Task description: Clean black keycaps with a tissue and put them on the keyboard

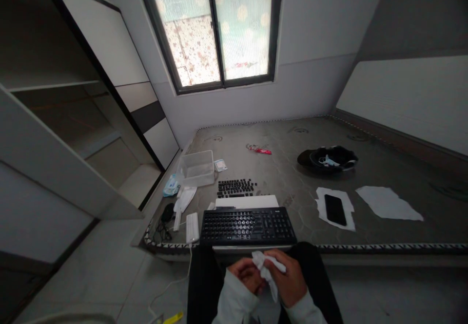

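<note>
A crumpled white tissue is held between my two hands above my lap. My right hand pinches it between thumb and fingers. My left hand is closed, its curled fingers against the tissue's other side. Just beyond them, on the bed's edge, lies a black keyboard; many of its key positions in the main block look bare of caps. Behind it a white flat piece shows, and past that several loose black keycaps are laid out in rows.
Left of the keyboard are a white power strip, a black cable, a blue packet and a clear plastic box. To the right, a phone rests on white paper, near another sheet and a black cap.
</note>
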Action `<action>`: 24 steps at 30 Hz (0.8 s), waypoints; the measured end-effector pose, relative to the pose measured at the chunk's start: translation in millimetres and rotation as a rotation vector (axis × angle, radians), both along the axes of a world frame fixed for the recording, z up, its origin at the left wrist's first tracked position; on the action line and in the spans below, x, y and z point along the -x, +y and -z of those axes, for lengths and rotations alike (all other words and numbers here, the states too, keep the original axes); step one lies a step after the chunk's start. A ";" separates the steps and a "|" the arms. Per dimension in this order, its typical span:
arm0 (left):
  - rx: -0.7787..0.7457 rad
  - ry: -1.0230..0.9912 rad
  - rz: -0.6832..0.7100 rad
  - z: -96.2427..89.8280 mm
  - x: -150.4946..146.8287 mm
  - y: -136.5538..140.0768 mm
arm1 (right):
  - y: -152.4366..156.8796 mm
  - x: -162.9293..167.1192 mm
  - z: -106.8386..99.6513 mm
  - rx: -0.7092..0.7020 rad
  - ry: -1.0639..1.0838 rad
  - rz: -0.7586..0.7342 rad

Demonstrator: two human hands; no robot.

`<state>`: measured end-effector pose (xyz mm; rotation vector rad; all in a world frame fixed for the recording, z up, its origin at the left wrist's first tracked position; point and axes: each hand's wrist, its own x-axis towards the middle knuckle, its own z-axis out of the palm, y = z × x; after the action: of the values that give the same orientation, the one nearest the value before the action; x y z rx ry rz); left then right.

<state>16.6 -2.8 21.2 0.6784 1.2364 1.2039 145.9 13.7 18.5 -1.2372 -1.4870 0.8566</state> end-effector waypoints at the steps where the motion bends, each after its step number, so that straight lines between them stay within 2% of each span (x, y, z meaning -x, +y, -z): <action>1: -0.044 0.015 -0.031 0.2 -0.9 -0.5 | -1.0 1.3 -0.9 0.026 0.005 -0.002; 5: -0.096 0.064 -0.140 0.0 -1.5 -2.6 | -5.1 3.6 -4.0 0.080 0.015 -0.015; 11: -0.081 0.119 -0.137 -2.9 6.8 -4.2 | -7.9 2.2 -7.4 -0.056 -0.130 0.023; 14: -0.035 0.133 -0.147 -9.0 11.5 -3.6 | -8.4 2.9 -10.4 -0.095 -0.188 -0.020; 19: -0.018 0.003 -0.129 -19.7 15.1 -2.9 | -10.4 4.1 -15.5 -0.114 -0.151 -0.028; 24: -0.022 -0.153 -0.133 -17.5 12.9 -1.8 | -14.8 4.3 -16.8 -0.009 -0.105 0.034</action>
<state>3.7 -4.5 38.8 0.5161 1.1560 1.3556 141.6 -1.1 35.3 -1.3147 -1.5473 0.7719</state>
